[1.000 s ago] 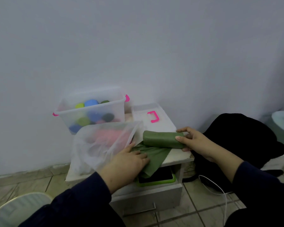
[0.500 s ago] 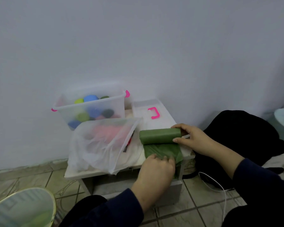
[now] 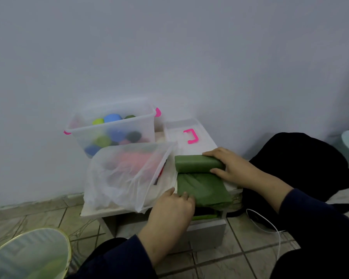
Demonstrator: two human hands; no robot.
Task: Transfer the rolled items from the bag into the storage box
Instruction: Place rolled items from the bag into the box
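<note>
While the green roll [image 3: 197,163] sits half unrolled on the worktop [image 3: 191,147], right of the bag [image 3: 125,178], the right hand [image 3: 228,168] curls round its right end and the left hand [image 3: 173,206] pinches the loose near edge. I'd keep that tail taut and roll evenly (sloppy rolls pack badly) before dropping it in the storage box [image 3: 113,131] at far left.

Plain pale wall [image 3: 169,47], dim flat light. Beige tiled floor [image 3: 240,256] with dark grout. Low white cabinet [image 3: 206,232] against the wall. Black fabric heap [image 3: 302,158] off its right edge, white cable [image 3: 274,228] on the floor.
</note>
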